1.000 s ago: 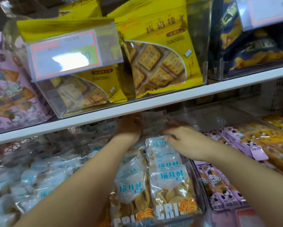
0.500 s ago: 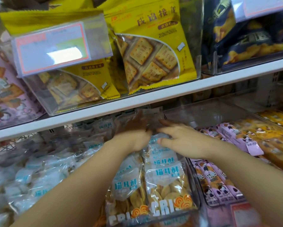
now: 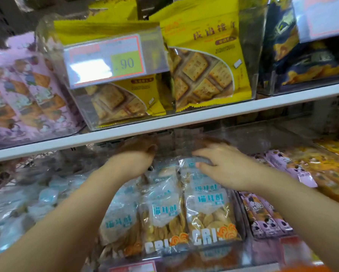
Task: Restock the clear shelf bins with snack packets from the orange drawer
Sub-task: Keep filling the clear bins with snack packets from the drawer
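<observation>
Since half a second ago my left hand [image 3: 137, 160] has drawn leftward, so my two hands, which nearly met, now sit apart over the snack packets [image 3: 210, 213]. These packets stand in leaning rows inside the clear bin [image 3: 242, 222] on the lower shelf. My right hand [image 3: 223, 165] pinches the top edge of a rear packet between thumb and fingers. My left hand's fingers curl down behind the left row; whether they hold anything I cannot tell, as motion blur hides them.

Pressing too hard could crush the brittle crisps, I think. Pushing the slippery rows forward could tip the front packets over the bin's front wall.

Just above my knuckles runs the white shelf [image 3: 184, 120], which crowds any lifting. It carries yellow cracker bags [image 3: 204, 65] and a price tag [image 3: 105, 59]. Purple packets [image 3: 263, 216] lie just beside the bin to the right, and pale blue packets [image 3: 47, 195] to the left.
</observation>
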